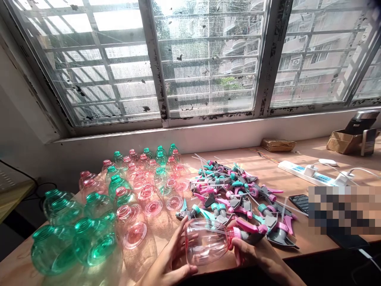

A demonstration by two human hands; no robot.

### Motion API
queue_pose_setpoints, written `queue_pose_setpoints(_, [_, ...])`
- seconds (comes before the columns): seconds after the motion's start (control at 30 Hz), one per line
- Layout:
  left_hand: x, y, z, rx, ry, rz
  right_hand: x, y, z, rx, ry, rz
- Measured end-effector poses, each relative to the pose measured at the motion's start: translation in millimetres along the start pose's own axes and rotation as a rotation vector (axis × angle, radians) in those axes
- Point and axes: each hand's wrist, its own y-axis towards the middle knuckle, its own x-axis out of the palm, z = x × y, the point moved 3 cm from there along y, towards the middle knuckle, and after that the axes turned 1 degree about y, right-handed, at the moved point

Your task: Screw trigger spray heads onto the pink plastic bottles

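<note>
My left hand (171, 260) cups the body of a clear pink plastic bottle (205, 242), which lies on its side above the table's front edge. At the bottle's neck my right hand (253, 254) is closed around a pink and grey trigger sprayer head (248, 232). Just beyond the hands lies a heap of pink, teal and grey sprayer heads (235, 194). A crowd of several empty pink bottles (149, 194) and green bottles (89, 238) stands to the left.
The wooden table (268, 167) runs under a wide barred window (205, 59). A white power strip (309, 172) with plugs, a phone (299, 202), a cardboard box (342, 141) and a small flat packet (278, 145) sit to the right. A blurred patch covers the right edge.
</note>
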Motion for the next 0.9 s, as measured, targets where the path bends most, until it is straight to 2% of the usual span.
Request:
queue_pose_setpoints(0.13, [0.0,-0.8,0.3,-0.011,0.045,0.004,-0.7,-1.3,0.5,0.042,-0.006,-0.027])
queue_pose_setpoints(0.33, [-0.9,-2.0,-1.1,-0.008,0.051,0.000,-1.1,-2.5,-4.0,0.005,0.020,-0.043])
queue_pose_setpoints(0.53, [-2.7,1.6,-7.0,0.052,0.007,-0.091,0.5,-2.9,-7.3,0.002,0.041,-0.063])
queue_pose_setpoints(0.73, [-3.1,-0.9,-5.8,-0.022,0.061,0.001,1.5,-4.2,-10.4,-0.002,0.061,-0.058])
queue_pose_setpoints(0.9, [-2.0,0.1,-1.0,0.006,0.063,-0.011,1.3,-4.2,-8.2,-0.002,0.076,-0.059])
